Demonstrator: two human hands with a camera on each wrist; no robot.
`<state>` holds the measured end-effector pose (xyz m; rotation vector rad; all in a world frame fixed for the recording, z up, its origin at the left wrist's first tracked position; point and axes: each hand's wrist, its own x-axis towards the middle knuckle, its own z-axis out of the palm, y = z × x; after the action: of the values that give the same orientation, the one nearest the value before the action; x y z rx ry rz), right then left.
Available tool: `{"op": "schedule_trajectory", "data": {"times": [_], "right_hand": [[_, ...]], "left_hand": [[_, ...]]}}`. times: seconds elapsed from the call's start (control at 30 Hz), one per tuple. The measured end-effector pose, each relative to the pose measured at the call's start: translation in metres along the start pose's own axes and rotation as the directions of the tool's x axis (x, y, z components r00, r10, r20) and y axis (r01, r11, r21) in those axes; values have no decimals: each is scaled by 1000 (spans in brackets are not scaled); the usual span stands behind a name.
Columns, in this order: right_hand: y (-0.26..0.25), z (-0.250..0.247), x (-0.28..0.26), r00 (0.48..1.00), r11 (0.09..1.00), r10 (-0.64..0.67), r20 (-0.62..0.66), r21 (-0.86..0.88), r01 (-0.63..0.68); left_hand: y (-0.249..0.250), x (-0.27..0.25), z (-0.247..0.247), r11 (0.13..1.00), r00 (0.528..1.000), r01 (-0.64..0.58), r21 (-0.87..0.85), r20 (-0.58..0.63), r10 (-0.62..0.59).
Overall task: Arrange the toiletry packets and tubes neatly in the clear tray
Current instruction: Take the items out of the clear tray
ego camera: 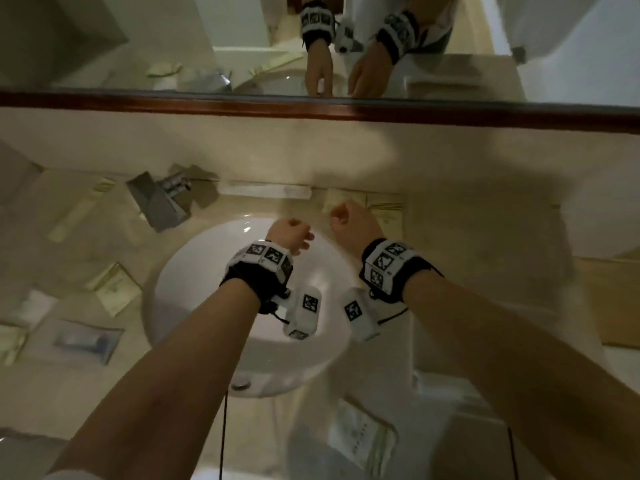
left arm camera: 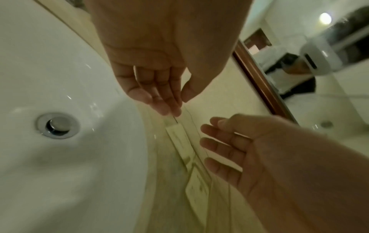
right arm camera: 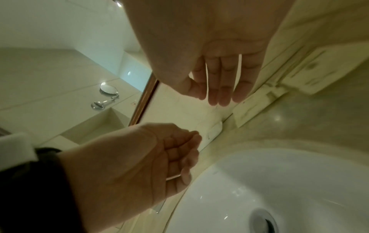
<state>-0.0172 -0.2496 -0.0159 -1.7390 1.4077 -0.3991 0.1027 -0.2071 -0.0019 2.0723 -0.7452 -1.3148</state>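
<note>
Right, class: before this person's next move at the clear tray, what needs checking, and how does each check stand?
1. Left hand and right hand hold nothing: ok.
2. Clear tray lies under the fingertips: ok.
3. Packets in the tray lined up neatly: cannot tell, blurred.
4. Everything gathered: not ok; a green packet and a blue tube pack lie on the counter left of the sink.

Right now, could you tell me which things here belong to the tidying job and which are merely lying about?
Job: clear tray, cream packets in it, loose packet left of the basin, blue tube.
Lying about: sink, tap, mirror.
</note>
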Motion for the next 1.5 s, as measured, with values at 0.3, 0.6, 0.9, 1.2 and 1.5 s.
{"op": "schedule_trajectory", "data": {"times": [0.3,0.6,0.9,1.2,1.5], "right_hand": [[-25,82,118,995,874,6,99,-484,43],[-12,91,124,994,767,-32,100,-636,88],[20,6,24,986,927,-168,-18,-343,152],[129,-119,-142,988,975,-96,-120,-210,69],[252,-152,-251,955,978,44,-294,-184,-102]], "left_hand": [[-32,68,-71,969,983,185,-163,41,-180],[-37,87,-79,949,964,262,-176,92,-249],[-22,40,-38,905,974,123,-407,-126,-189],[-43,-78,93,932,974,-226,-282,-63,217],[-92,-151,196,927,959,-254,277,199,203]]}}
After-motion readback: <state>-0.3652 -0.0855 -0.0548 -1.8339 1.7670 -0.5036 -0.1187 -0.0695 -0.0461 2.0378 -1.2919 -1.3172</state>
